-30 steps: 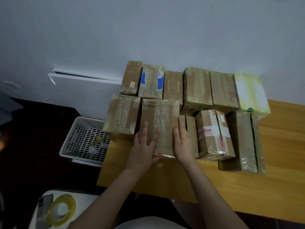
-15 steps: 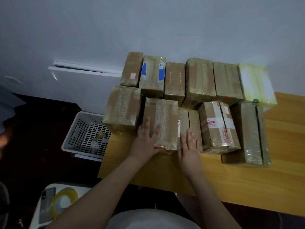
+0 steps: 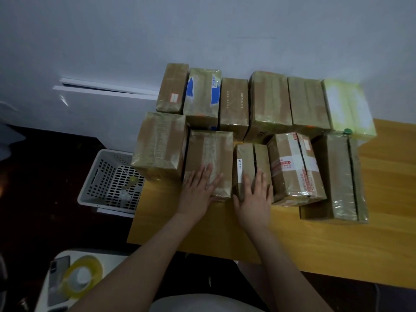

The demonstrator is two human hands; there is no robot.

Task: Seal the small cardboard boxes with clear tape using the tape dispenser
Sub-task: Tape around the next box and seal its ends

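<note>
Left hand [image 3: 198,192]: fingers straight, flat on taped box [image 3: 209,154].
Right hand [image 3: 254,199]: fingers straight, flat on narrow box [image 3: 247,154] just beside it.
Both boxes: on the wooden surface [image 3: 315,244].
Tape roll [image 3: 69,284]: low left, off the surface.

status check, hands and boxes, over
Left hand flat on taped box. Right hand flat on narrow box, seam untaped. Tape roll off the table.
</note>
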